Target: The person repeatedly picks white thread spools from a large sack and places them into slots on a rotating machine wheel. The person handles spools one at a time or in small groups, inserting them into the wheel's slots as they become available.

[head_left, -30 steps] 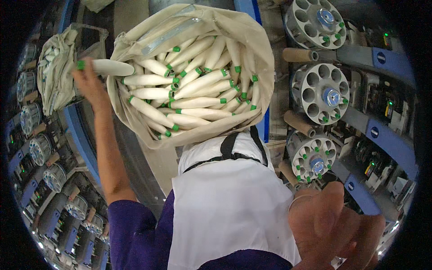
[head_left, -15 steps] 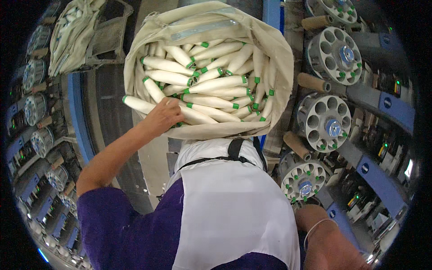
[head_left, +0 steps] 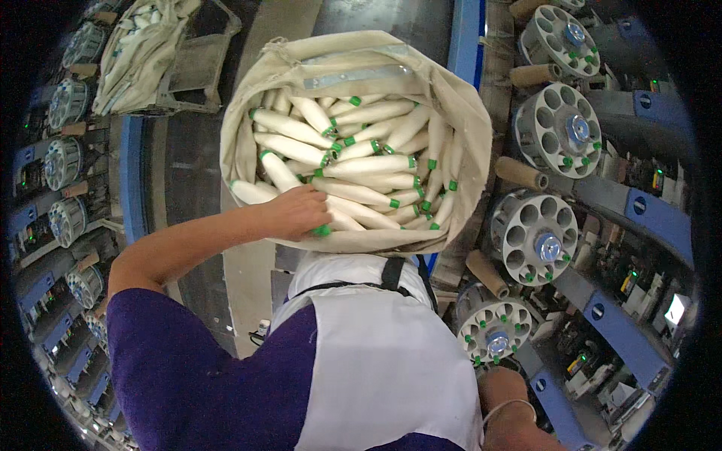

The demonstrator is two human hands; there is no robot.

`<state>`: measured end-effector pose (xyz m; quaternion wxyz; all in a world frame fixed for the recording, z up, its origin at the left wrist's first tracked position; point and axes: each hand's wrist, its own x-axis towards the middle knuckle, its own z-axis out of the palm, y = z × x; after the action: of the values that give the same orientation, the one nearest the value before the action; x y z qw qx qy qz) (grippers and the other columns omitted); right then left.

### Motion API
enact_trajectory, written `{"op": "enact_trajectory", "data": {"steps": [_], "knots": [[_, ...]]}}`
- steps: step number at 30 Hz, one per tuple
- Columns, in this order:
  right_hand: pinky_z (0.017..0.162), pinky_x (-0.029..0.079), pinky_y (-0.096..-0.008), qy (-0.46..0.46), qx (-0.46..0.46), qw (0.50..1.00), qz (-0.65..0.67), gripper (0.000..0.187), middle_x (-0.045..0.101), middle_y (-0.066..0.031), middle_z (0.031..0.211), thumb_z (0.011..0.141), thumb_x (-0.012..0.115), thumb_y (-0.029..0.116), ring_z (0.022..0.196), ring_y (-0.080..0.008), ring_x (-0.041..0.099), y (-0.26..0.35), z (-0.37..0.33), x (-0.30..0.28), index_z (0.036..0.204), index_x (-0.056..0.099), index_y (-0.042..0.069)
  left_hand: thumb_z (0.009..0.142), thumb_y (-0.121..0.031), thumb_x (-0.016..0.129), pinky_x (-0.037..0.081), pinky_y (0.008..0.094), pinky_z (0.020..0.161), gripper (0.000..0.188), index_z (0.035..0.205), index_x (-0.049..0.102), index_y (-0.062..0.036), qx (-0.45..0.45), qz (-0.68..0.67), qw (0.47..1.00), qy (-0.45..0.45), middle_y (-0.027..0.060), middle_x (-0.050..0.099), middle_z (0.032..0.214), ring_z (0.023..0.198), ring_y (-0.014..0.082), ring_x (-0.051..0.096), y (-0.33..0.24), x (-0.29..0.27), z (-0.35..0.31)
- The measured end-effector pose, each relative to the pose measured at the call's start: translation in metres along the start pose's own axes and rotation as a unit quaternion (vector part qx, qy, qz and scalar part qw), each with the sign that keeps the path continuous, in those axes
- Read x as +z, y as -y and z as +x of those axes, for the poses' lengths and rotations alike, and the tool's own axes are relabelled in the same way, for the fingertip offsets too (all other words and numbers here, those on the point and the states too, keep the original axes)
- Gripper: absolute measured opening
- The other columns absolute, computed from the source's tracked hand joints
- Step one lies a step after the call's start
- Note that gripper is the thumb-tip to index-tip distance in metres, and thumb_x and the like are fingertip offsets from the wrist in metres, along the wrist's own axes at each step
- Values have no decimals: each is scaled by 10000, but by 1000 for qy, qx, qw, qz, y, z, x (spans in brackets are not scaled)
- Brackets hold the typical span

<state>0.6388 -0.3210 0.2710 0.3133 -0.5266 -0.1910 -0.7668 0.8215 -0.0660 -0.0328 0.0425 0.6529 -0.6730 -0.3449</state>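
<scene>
Alongside, at the right, machine row: blue panels and dark housings run down that side.
Open cloth bag: beige, wide-mouthed, just in front of the body, a shiny strip inside its far rim.
Apron: white, worn over a purple shirt.
Second cloth bag: beige, at the upper left, well apart from the first, pale pieces inside.
Pocket wheels: round and pale with metal hubs, one above another on the right; green tips show in several pockets.
Left hand: over the near left part of the open bag, touching the bobbins; its fingers are bent downward, but whether they grip one I cannot tell.
Right hand: cut off by the lower edge, a pale band near it; cannot tell how its fingers stand.
Bobbins: white, tapered, heaped inside the open bag at many angles.
Bobbin ends: green; this one pokes out just beside the left fingers.
</scene>
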Motion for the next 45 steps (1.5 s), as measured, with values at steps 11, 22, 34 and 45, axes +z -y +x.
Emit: {"op": "enact_trajectory", "data": {"steps": [11,22,34,45], "knots": [[856,484,-367,507,474,673,-257,272,597,-121,1089,734,598,-78,1042,-297,569,-40,-113,-62,965,621,63,638,-193,665,526,451,733,228,771,711,-13,-63,-75,988,116,162,641,930,991,333,582,-16,-6,133],[920,454,-420,752,305,565,-150,347,580,-130,1131,787,646,73,1126,-273,535,-84,-354,-35,1124,566,46,669,-91,629,432,383,917,206,861,654,-21,-58,-71,985,-149,170,512,1247,1073,289,493,-58,-2,56],[884,476,-336,399,794,444,-111,485,595,-117,1121,890,639,168,1020,-202,604,-74,-259,-136,1310,450,17,617,-89,688,409,387,909,291,901,639,-41,-64,-31,988,-140,161,512,1258,1067,288,490,-55,-13,62],[483,439,-224,-42,860,482,164,782,541,-56,943,881,491,621,740,-113,552,-78,-196,-261,1416,313,80,464,16,679,487,383,748,411,873,667,-11,-22,-63,935,-349,152,555,1211,886,311,530,-153,-105,114]]}}
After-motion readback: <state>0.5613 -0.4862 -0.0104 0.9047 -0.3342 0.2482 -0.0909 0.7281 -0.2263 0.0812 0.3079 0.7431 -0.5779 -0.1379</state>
